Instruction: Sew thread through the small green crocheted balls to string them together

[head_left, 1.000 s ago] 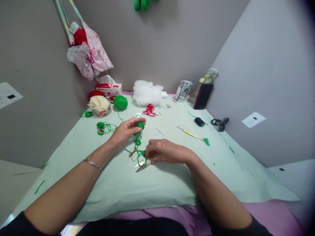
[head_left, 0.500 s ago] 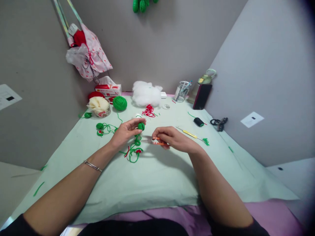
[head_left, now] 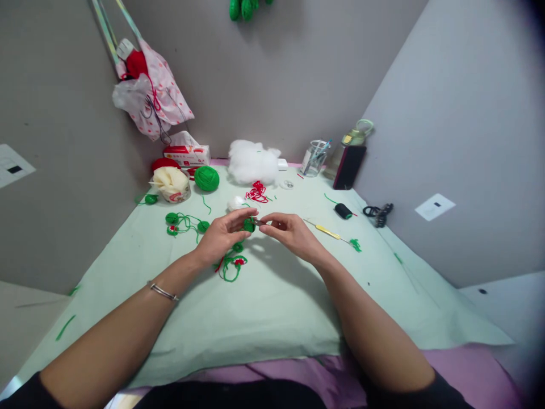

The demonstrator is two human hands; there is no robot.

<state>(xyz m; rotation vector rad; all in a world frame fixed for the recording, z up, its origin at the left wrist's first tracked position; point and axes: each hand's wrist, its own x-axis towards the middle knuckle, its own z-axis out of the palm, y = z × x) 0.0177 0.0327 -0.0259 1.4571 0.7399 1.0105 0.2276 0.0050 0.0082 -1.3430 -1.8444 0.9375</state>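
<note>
My left hand [head_left: 218, 236] is closed around a small green crocheted ball [head_left: 249, 225], held just above the table. From the right, my right hand [head_left: 287, 230] meets it, fingers closed on small scissors [head_left: 258, 222]. Only a short dark metal part of them shows, at the ball; their orange handles are hidden in the hand. Beneath my left hand lie green yarn loops with a red-centred green crocheted piece [head_left: 239, 261]. More small green crocheted pieces [head_left: 172, 218] with trailing yarn rest to the left.
White stuffing [head_left: 254, 163] lies at the back, with a tangle of red yarn [head_left: 258, 192] before it. A green yarn ball [head_left: 206, 178] and a tub [head_left: 176, 193] stand left. Right are a yellow crochet hook [head_left: 327, 231], black thread spool [head_left: 343, 211] and phone [head_left: 349, 167].
My right hand has moved up and left with the scissors, bringing them to the green ball. The orange handles no longer show. My left hand has shifted slightly right and down with the ball.
</note>
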